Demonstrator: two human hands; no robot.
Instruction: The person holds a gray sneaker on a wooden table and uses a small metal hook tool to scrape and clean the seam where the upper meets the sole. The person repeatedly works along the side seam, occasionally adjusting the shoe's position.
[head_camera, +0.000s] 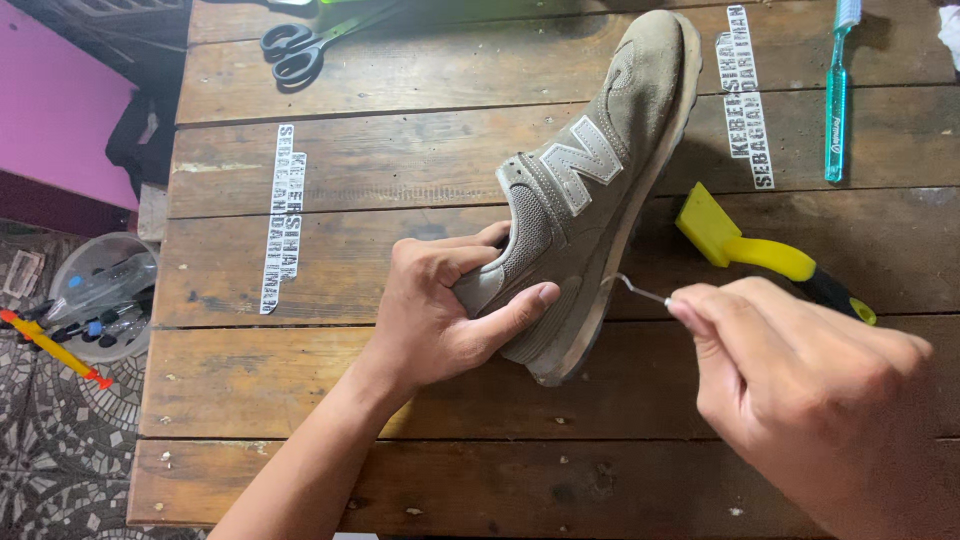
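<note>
Left hand (440, 310) grips heel of grey shoe (590, 180), tilted on side on wooden table (400, 150). Right hand (810, 390) pinches thin metal hook (640, 290), tip at sole edge. Yellow brush (760, 255) just beside.

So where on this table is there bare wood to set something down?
Free: the near planks below the left hand and shoe, and the left stretch between the scissors and that hand, apart from a printed strip. Crowded: the right side, with the right hand, hook tool, yellow brush and toothbrush.

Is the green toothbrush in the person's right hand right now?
No, the green toothbrush lies on the table, while the right hand holds a thin metal hook.
</note>
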